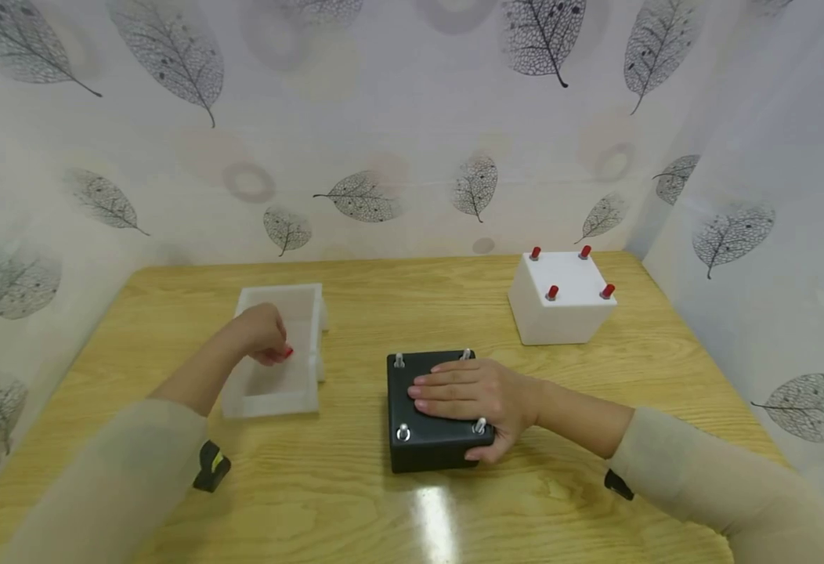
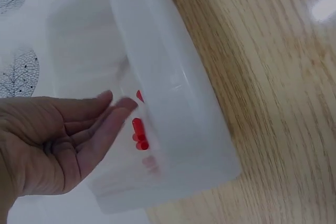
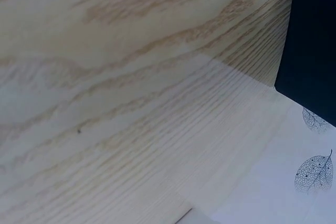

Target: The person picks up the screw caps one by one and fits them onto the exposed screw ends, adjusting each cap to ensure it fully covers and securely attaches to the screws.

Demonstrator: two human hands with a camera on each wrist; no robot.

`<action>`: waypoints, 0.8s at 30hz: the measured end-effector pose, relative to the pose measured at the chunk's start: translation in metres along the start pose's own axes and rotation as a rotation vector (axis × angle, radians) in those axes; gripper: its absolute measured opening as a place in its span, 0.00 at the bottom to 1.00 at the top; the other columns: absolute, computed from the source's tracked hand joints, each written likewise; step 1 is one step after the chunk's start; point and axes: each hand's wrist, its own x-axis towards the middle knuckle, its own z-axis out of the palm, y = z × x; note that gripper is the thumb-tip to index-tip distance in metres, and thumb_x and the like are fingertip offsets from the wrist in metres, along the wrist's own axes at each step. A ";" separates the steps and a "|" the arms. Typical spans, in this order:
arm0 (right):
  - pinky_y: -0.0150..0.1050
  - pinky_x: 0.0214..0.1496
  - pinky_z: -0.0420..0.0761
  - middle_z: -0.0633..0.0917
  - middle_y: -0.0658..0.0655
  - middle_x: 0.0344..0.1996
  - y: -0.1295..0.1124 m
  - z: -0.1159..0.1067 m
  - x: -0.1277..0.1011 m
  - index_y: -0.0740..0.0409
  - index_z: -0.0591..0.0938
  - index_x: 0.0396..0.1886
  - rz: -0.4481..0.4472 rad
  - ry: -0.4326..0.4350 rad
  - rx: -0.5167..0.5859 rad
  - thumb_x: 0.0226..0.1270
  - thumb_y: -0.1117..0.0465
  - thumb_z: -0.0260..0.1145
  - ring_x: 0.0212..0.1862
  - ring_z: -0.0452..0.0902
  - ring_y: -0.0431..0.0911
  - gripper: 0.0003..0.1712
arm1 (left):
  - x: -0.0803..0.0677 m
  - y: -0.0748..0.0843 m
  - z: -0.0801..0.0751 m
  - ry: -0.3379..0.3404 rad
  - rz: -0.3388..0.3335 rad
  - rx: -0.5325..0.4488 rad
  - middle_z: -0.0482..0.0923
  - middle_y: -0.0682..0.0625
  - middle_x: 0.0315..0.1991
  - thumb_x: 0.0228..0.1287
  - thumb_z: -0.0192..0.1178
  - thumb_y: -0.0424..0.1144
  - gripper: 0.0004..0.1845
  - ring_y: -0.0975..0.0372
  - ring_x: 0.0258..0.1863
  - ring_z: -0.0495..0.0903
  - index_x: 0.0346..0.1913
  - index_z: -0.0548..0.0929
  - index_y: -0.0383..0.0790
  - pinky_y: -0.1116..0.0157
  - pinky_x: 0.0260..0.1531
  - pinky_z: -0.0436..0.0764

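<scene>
Nearest, the right hand (image 1: 470, 395) lies flat, fingers straight, on the black square box with silver corner bolts (image 1: 429, 439) at the table's middle. Further left, the left hand (image 1: 264, 333) reaches into the translucent white plastic tray (image 1: 271, 395), fingers relaxed and apart over small red cylindrical caps (image 2: 139, 135) (gripping none). Farthest right stands a white cube with four red caps (image 1: 561, 309).

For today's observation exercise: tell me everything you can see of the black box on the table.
The black box is a squat, matt block, plastic by its look, sitting flat on the wooden table near the front. Silver studs stand at the corners of its top. The right hand lies flat across the top, thumb against the near right side. In the right wrist view only one dark corner shows.
</scene>
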 end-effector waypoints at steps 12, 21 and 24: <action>0.46 0.63 0.73 0.78 0.64 0.58 -0.001 0.000 0.000 0.68 0.75 0.57 -0.006 0.008 -0.011 0.59 0.38 0.54 0.61 0.73 0.54 0.41 | 0.009 -0.003 0.009 0.139 -0.025 0.193 0.70 0.45 0.17 0.45 0.64 0.23 0.12 0.63 0.11 0.72 0.27 0.69 0.29 0.70 0.14 0.77; 0.46 0.62 0.73 0.78 0.64 0.57 -0.001 -0.001 -0.001 0.68 0.76 0.57 -0.006 0.016 -0.028 0.60 0.38 0.53 0.60 0.74 0.55 0.40 | 0.011 -0.004 0.015 0.176 0.019 0.284 0.72 0.43 0.23 0.45 0.64 0.26 0.12 0.59 0.18 0.72 0.30 0.71 0.29 0.70 0.17 0.73; 0.47 0.62 0.74 0.79 0.64 0.56 -0.001 -0.001 0.000 0.68 0.76 0.56 -0.009 0.018 -0.033 0.61 0.38 0.51 0.59 0.74 0.55 0.39 | 0.010 -0.004 0.016 0.176 0.030 0.297 0.72 0.43 0.22 0.46 0.60 0.26 0.08 0.58 0.19 0.71 0.27 0.71 0.30 0.69 0.18 0.73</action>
